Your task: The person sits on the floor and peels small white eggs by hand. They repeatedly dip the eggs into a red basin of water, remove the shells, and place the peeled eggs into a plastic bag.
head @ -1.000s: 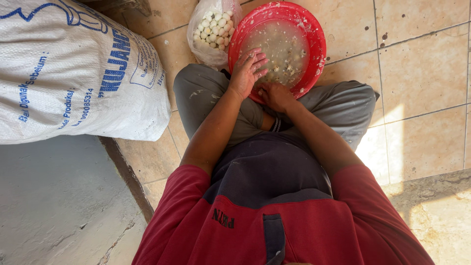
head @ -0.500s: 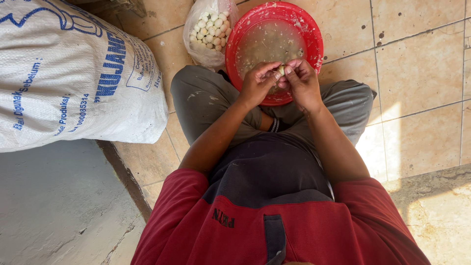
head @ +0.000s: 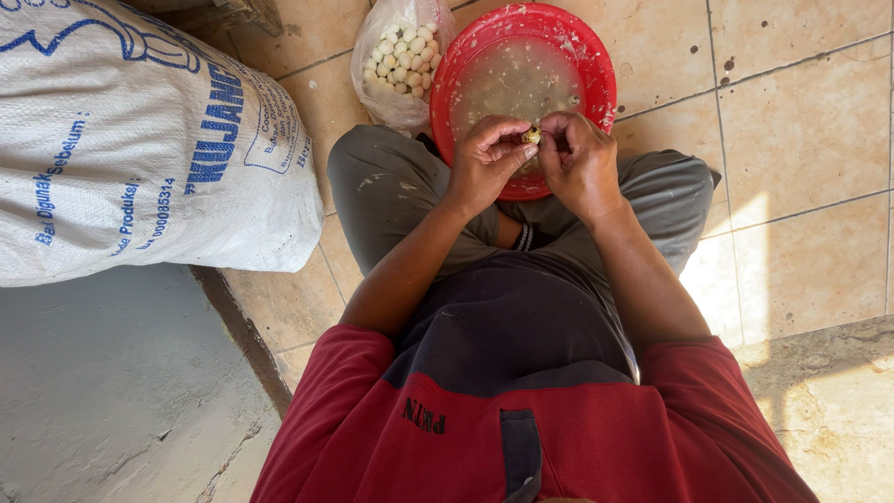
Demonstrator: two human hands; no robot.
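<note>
Both my hands meet over the near rim of a red plastic basin (head: 596, 65) that holds cloudy water. My left hand (head: 484, 158) and my right hand (head: 579, 160) pinch one small pale round piece (head: 532, 136) between their fingertips. The piece is mostly hidden by the fingers. The basin stands on the tiled floor just beyond my crossed legs in grey trousers. To the basin's left a clear plastic bag (head: 400, 56) holds several small white round pieces like the one in my fingers.
A large white woven sack (head: 140, 149) with blue print lies on the floor at the left. Beige floor tiles (head: 801, 121) run to the right. A grey concrete step (head: 102, 391) sits at the lower left, rough concrete at the lower right.
My left hand has come up out of the basin's water. Both hands have drawn together over the near rim and now pinch the small piece between them.
</note>
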